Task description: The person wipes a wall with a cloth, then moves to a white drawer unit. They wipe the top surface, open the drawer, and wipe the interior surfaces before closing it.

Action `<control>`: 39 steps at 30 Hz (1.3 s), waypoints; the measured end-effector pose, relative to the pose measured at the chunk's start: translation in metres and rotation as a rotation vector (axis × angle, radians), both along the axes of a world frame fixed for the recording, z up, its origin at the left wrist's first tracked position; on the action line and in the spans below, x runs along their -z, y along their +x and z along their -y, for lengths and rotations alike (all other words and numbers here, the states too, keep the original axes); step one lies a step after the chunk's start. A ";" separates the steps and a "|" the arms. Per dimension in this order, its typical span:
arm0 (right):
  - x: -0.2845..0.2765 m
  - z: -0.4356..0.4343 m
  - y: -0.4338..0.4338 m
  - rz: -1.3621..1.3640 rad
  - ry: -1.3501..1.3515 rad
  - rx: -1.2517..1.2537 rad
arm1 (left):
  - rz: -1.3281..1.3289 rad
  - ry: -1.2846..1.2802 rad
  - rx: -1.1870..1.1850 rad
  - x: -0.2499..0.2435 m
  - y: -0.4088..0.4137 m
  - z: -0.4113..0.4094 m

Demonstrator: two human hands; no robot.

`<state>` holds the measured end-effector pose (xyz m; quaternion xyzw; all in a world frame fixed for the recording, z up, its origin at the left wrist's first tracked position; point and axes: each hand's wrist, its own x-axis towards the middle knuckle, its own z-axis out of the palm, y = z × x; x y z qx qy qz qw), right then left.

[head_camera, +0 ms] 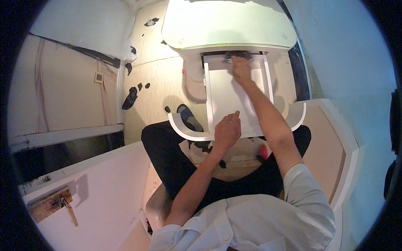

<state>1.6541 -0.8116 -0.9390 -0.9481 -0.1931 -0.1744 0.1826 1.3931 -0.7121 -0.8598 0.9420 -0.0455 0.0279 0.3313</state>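
A white drawer (234, 94) with a curved front panel (191, 135) is pulled out towards me from a white table (229, 25). My right hand (241, 69) reaches to the drawer's back end, its fingers closed on a dark crumpled cloth (234, 56). Motion blurs both the hand and the cloth. Over the front panel lies my left hand (227, 129), its fingers pointing into the drawer. Whether those fingers grip the panel is hidden from above.
My knees are spread on either side of the drawer front. Black scraps (130, 98) litter the wooden floor (157, 84) at left. A door with a lever handle (69, 210) stands at lower left, a white panel (329, 150) at right. Below the drawer shows a red object (264, 152).
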 end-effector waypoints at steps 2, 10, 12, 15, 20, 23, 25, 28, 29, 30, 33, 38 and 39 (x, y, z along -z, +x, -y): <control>0.007 -0.045 -0.009 0.146 0.131 -0.157 | -0.049 -0.005 -0.003 -0.001 0.000 0.000; -0.025 -0.079 -0.022 -0.233 0.305 -0.478 | 0.179 -0.032 -0.018 0.001 -0.005 -0.006; -0.015 -0.073 -0.047 -0.292 0.284 -0.540 | 0.280 -0.154 -0.040 0.003 -0.007 -0.007; -0.022 -0.065 -0.091 -0.412 0.269 -0.621 | 0.428 -0.387 -0.152 0.008 -0.011 -0.017; -0.023 -0.032 -0.162 -0.469 0.301 -0.836 | 0.380 -0.410 -0.352 0.005 -0.024 -0.045; -0.069 -0.032 -0.210 -0.758 0.271 -0.814 | 0.394 -0.365 -0.460 0.006 -0.034 -0.068; -0.062 -0.028 -0.212 -0.720 0.342 -0.818 | 0.372 -0.349 -0.503 0.009 -0.033 -0.075; -0.086 -0.029 -0.218 -0.923 0.315 -0.659 | 0.271 -0.370 -0.532 0.007 -0.037 -0.085; -0.095 -0.031 -0.220 -0.967 0.306 -0.599 | 0.262 -0.354 -0.496 0.008 -0.037 -0.088; -0.096 -0.029 -0.224 -0.958 0.368 -0.531 | 0.252 -0.338 -0.462 0.009 -0.038 -0.090; -0.084 -0.018 -0.235 -0.890 0.424 -0.459 | 0.249 -0.293 -0.383 0.014 -0.040 -0.091; -0.114 0.005 -0.254 -0.770 -0.077 -0.434 | 0.204 -0.154 -0.311 0.016 -0.043 -0.089; -0.119 0.016 -0.250 -0.812 -0.105 -0.382 | 0.182 -0.125 -0.308 0.013 -0.042 -0.086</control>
